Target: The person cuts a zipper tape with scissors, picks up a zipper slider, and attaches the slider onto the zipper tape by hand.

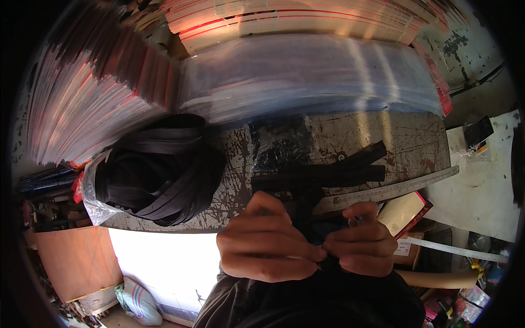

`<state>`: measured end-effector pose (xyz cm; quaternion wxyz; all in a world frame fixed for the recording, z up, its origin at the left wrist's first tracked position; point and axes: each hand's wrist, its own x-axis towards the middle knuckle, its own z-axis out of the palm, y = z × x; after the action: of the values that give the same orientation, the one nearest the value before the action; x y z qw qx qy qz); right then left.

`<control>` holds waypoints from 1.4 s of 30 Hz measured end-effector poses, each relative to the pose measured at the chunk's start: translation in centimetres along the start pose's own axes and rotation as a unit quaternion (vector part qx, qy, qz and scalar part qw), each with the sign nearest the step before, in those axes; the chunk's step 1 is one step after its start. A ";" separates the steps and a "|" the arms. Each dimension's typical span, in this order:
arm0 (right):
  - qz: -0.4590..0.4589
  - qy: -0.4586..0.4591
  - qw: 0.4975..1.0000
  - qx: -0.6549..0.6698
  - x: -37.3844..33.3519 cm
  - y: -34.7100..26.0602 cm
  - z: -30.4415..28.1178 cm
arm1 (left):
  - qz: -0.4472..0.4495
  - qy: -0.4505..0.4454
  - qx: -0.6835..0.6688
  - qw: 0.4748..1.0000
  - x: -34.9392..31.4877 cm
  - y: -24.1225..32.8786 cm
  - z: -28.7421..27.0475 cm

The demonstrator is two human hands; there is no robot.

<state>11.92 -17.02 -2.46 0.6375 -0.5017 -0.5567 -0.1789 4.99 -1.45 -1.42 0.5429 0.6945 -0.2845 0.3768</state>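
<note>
My left hand (pixel 268 240) and my right hand (pixel 363 240) meet at the fingertips just off the table's near edge, both closed in a pinch. Down between them, toward the fingertips, runs a black zipper tape (pixel 307 205). What the right fingers pinch is small and mostly hidden; something small and shiny shows by the curled right index finger. Beyond the hands, more black zipper strips (pixel 328 174) lie on the table, their right ends spread apart. A large bundle of black zipper tape (pixel 158 175) rests to the left, partly in a clear plastic bag (pixel 101 205).
The scratched metal table (pixel 415 142) carries a steel ruler (pixel 391 188) along its near right side. Stacks of clear plastic-wrapped sheets (pixel 306 76) line the back, with another stack (pixel 93 104) at far left. A black plastic packet (pixel 279 142) lies mid-table. Boxes and tools crowd the lower right.
</note>
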 end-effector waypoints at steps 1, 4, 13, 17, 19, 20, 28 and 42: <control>0.001 0.004 1.000 0.002 0.0 0.1 0.0 | 0.001 -0.002 -0.001 1.000 0.0 -0.1 0.0; 0.005 0.016 1.000 0.013 0.1 0.0 0.2 | 0.011 0.025 0.032 0.999 0.6 -0.1 0.3; 0.024 0.002 0.999 0.025 0.2 0.1 0.2 | 0.004 0.021 0.024 0.999 0.6 -0.3 0.0; 0.022 0.012 0.999 0.028 -0.1 0.5 0.4 | -0.002 0.020 0.027 0.999 0.4 -0.6 0.0; 0.022 -0.005 0.999 0.023 0.2 0.7 0.3 | -0.005 0.026 0.023 0.999 0.4 -0.7 0.0; 0.024 -0.004 0.999 0.023 0.4 0.7 0.3 | -0.006 0.026 0.022 0.999 0.5 -0.8 -0.1; 0.041 -0.039 0.998 0.028 0.4 2.6 0.0 | -0.042 0.021 0.015 0.999 0.2 -2.3 -0.3; 0.108 -0.048 0.988 0.099 0.0 3.7 -0.2 | -0.050 0.046 0.002 0.998 0.2 -3.3 -0.1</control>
<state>14.97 -15.61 -4.07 0.6724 -0.5010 -0.5441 -0.0289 7.77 -0.56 -3.01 0.5722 0.6910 -0.2229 0.3815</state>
